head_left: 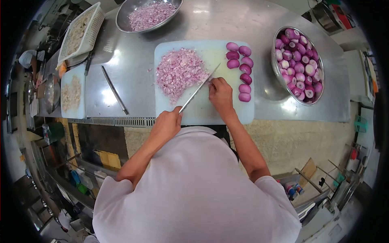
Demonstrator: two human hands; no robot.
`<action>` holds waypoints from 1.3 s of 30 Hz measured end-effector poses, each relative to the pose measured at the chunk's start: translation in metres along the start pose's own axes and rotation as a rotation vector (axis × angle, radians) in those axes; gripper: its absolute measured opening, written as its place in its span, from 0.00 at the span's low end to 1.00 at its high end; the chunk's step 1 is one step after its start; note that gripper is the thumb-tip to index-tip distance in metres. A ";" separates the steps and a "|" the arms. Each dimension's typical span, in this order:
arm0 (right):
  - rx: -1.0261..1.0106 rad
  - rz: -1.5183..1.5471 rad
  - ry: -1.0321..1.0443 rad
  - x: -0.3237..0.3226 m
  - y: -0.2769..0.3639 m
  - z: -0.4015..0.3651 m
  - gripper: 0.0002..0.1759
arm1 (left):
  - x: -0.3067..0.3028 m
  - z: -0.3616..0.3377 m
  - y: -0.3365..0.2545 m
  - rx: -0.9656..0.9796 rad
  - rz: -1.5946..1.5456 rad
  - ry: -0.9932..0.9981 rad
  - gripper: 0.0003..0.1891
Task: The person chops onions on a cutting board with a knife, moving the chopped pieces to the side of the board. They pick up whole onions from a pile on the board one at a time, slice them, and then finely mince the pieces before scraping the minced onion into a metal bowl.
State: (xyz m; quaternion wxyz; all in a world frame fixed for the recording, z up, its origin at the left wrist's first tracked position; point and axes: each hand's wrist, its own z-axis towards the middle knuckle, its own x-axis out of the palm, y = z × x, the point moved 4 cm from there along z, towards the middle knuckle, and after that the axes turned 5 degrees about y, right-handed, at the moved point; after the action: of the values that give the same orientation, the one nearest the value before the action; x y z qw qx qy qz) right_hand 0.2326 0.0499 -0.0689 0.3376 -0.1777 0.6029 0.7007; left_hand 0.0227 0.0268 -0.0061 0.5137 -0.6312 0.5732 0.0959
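Observation:
My left hand (pixel 168 123) grips the handle of a long knife (pixel 199 88), whose blade slants up and to the right across the white cutting board (pixel 202 111). At the blade's right side, my right hand (pixel 221 95) has its fingers curled down on a small piece of shallot (pixel 210 83), mostly hidden beneath them. A heap of chopped purple shallot (pixel 178 71) lies on the board left of the blade. Peeled shallot halves (pixel 240 69) lie in two short columns on the board's right side.
A steel bowl (pixel 275 73) of peeled shallots stands to the right, and another bowl (pixel 121 20) of chopped shallot at the back. Left on the steel counter (pixel 133 65) are a second knife (pixel 114 90), a small board (pixel 72 93) with pale chopped bits and a white basket (pixel 79 32).

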 end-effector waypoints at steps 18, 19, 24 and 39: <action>0.069 -0.005 -0.014 -0.001 -0.002 -0.003 0.01 | 0.007 0.001 0.005 0.027 -0.046 -0.011 0.12; 0.049 0.010 -0.038 -0.001 -0.004 -0.002 0.01 | 0.001 0.002 0.002 0.040 -0.029 -0.019 0.11; 0.065 0.017 -0.036 -0.001 -0.003 -0.006 0.01 | 0.006 0.000 0.004 0.031 -0.038 -0.006 0.11; 0.061 -0.023 -0.054 -0.005 -0.008 -0.003 0.01 | 0.004 0.010 0.000 0.033 -0.002 0.033 0.11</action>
State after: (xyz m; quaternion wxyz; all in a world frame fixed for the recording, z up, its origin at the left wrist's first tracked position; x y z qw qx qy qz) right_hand 0.2415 0.0459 -0.0721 0.3672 -0.1553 0.6123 0.6827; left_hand 0.0285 0.0321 -0.0135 0.5147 -0.6247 0.5824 0.0754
